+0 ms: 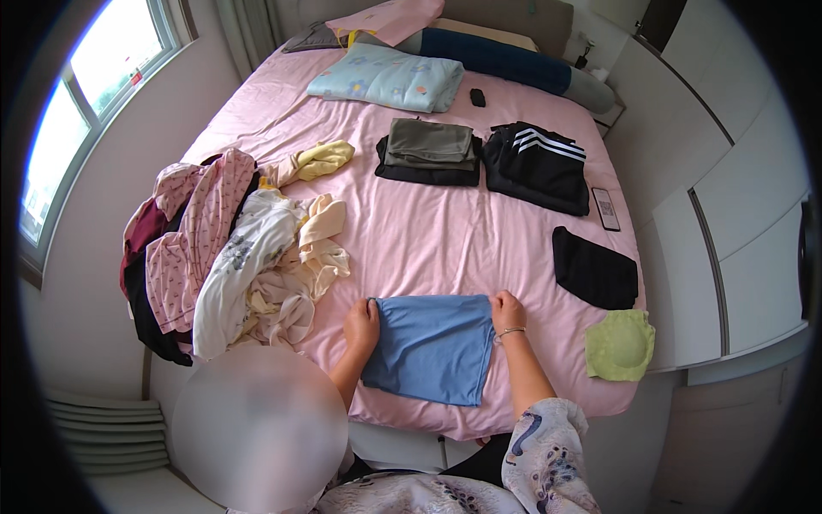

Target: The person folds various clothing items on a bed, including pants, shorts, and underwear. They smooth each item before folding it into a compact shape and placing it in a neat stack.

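Blue cloth (432, 351) is gripped at its far-left corner by the left hand (361, 322) and its far-right corner by the right hand (508, 311), over the pink-sheeted bed (411, 244).

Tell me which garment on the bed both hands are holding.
The plain blue garment: the left hand grips its far left corner, the right hand its far right corner. All the other garments lie unheld.
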Tool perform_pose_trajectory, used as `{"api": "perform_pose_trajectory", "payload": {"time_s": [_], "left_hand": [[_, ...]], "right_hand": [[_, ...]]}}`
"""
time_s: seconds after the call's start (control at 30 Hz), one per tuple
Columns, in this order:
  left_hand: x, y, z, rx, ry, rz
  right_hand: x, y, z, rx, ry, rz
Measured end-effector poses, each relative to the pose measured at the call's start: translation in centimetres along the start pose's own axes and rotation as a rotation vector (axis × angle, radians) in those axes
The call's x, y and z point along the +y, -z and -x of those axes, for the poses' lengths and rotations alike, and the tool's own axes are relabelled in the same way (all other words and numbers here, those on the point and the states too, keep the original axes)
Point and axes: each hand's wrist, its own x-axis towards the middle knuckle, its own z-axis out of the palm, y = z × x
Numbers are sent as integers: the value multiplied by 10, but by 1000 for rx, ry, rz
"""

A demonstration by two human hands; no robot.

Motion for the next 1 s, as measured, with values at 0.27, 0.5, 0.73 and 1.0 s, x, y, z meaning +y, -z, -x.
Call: {"api": "perform_pose_trajectory", "payload": {"time_s": [0.27, 0.5, 0.73, 1.0], "left_hand": [[-1, 4, 5, 45, 157, 386], [40, 41, 57, -349, -683, -157], [-12, 51, 46, -446, -683, -54], [-37, 96, 65, -385, -789, -77]], "right_hand": [[25, -2, 4, 218, -374, -745], [-49, 29, 33, 116, 541, 148], [3, 16, 35, 1, 334, 115], [4, 68, 152, -275, 632, -5]]}}
